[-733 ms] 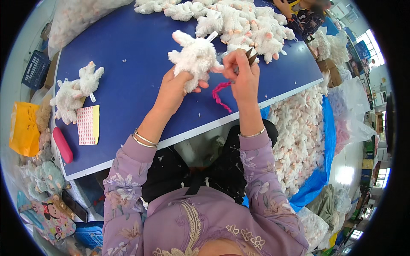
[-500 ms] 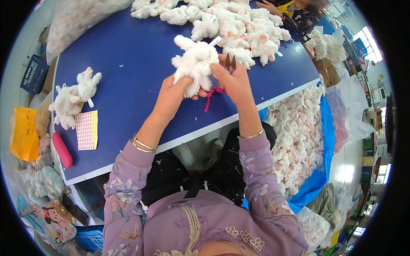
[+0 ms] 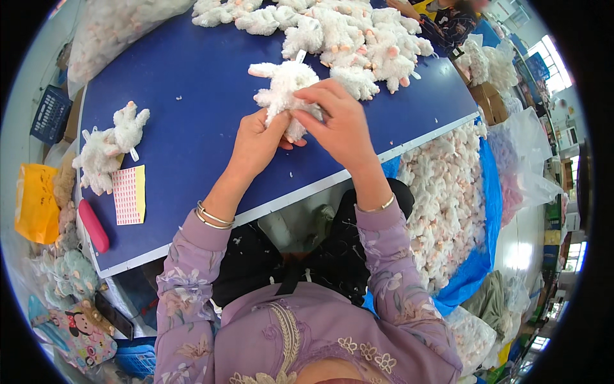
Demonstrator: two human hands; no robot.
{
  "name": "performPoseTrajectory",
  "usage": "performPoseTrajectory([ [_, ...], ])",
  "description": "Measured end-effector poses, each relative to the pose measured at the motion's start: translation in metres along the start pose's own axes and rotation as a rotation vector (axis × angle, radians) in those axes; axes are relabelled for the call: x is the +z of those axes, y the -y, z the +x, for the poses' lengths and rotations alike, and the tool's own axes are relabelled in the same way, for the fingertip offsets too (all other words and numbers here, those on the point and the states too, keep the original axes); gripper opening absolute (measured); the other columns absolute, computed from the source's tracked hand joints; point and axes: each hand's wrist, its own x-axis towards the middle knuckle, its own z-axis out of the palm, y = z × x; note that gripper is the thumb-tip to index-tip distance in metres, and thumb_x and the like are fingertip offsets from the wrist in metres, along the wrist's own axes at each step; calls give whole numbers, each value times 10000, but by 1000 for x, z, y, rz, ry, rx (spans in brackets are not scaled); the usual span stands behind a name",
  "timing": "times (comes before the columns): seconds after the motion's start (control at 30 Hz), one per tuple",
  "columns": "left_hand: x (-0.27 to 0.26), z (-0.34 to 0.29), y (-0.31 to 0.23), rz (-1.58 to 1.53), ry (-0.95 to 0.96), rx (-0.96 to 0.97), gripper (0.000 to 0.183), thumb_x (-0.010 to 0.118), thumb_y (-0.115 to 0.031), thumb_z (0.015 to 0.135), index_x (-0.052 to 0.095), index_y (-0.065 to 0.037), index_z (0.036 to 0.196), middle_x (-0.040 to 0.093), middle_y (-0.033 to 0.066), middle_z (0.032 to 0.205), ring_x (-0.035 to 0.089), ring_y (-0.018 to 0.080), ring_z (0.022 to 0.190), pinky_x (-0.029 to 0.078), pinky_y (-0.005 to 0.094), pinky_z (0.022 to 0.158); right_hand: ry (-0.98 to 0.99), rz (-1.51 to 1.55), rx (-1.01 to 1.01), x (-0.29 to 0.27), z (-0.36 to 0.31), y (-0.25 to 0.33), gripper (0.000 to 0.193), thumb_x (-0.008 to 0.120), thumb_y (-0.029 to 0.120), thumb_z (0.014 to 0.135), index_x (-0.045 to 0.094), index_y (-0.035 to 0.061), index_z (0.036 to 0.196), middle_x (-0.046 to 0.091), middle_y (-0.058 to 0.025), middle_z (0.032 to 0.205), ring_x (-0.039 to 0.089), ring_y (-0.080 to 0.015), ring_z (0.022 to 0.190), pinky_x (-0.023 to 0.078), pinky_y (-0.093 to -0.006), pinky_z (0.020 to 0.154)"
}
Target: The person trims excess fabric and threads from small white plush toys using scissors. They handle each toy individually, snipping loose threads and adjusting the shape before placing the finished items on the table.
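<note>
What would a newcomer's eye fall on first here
Probably the white plush toy in the left hand, with the right hand against it, over the blue table. Next, the heap of similar toys at the far side, then the pink oblong object at the near-left corner.

Is wearing lt. purple LS top (image 3: pixel 326 313) w/ floral sleeves (image 3: pixel 185 285), beige flower trim (image 3: pixel 288 333), blk trousers (image 3: pixel 246 259), metallic bangles (image 3: pixel 214 218) (2 L, 1 R).
</note>
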Motion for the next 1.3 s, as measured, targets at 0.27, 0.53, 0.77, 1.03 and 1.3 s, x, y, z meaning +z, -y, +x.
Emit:
performPoseTrajectory([
  [0.27,-1,0,6,77,30,6,284,486,-209,948,623,40,945,685,87,785,656,106,668,487,218,579,79,382,374,-10,-3,-20,88,648,105,866,643,23,897,584,0,759,542,-101,653,427,-245,562],
  [0.53,3,-3,0,-26,32,-21,289,511,-232,941,629,31,965,687,86,787,638,97,667,480,219,576,34,584,502,-17,-7,-37,118,615,147,907,622,29,910,577,39,709,412,-18,539,313,-190,465],
  [0.77,-5,3,6,24,0,-69,364,536,-307,951,590,20,1101,662,90,943,652,143,783,512,257,616,205,622,439,-13,-6,-24,120,577,145,925,587,29,896,592,22,783,436,-23,651,367,-193,572],
  [1.03,3,4,4,-292,-127,-48,355,648,-310,886,619,-5,1066,639,20,887,581,70,734,448,221,628,126,934,472,5,-11,-16,106,568,118,935,566,19,897,501,19,694,408,-37,564,346,-199,497],
  [1.3,-3,2,-2,-303,-234,4,339,644,-297,894,621,-10,1073,645,23,874,574,65,695,425,223,554,180,526,525,-30,-4,-8,409,360,358,1013,560,22,891,458,-3,628,354,-68,529,333,-227,474],
])
